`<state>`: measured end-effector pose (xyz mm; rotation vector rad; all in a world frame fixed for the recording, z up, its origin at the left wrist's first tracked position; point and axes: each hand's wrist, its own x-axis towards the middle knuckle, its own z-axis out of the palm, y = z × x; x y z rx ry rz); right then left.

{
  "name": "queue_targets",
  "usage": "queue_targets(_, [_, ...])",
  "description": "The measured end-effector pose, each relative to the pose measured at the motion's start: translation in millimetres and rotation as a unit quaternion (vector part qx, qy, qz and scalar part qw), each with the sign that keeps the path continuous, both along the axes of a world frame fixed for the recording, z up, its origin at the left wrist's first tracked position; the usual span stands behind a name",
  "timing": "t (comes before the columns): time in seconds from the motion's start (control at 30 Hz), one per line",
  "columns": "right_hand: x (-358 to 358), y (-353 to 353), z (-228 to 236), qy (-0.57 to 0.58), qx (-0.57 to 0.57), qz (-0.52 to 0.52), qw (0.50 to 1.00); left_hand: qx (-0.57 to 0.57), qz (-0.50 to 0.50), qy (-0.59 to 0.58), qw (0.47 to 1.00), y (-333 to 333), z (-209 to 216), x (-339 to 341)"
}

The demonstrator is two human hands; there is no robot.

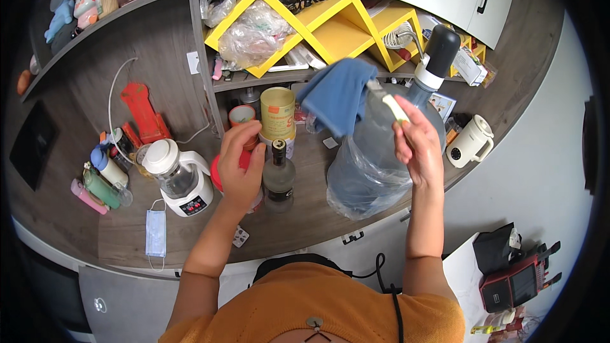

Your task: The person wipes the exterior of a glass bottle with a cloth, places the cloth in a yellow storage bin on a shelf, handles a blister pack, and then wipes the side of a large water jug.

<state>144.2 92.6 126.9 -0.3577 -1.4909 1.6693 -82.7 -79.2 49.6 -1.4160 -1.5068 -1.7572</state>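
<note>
My right hand (419, 143) is closed round the pale handle of a tool (395, 108) with a short metal neck. A blue cloth (340, 94) hangs over its far end, hiding the tool's head. The cloth is raised in front of the yellow shelf rack, beside a large clear water bottle (372, 165) wrapped in plastic, with a black-topped pump (441, 51). My left hand (240, 159) is up with fingers apart and nothing in it. It is above a red-lidded jar (218, 173), next to a clear glass bottle (278, 181) and a yellow canister (277, 113).
On the left of the counter stand a white blender jug (178, 178), a blue face mask (155, 233) and several drink bottles (101, 187). A cream kettle (470, 141) stands at the right. Plastic bags (254, 35) fill part of the yellow zigzag rack (343, 37).
</note>
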Motion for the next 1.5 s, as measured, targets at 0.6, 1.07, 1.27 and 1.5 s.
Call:
queue_targets(0.6, [-137,56,-3,-0.29,0.424,-0.424,0.746,0.012,0.13,0.275,0.952,92,110,-68])
queue_targets(1.07, [-159,102,7,-0.222,0.353,-0.231,0.879,-0.069,0.078,0.263,0.959,125,151,-118])
queue_targets(1.27, [-166,108,18,-0.064,0.093,-0.048,0.992,-0.085,0.059,0.247,0.963,125,146,-119])
queue_targets(1.5, [-157,58,24,-0.216,0.39,-0.299,0.844,-0.073,0.071,0.241,0.965,128,145,-118])
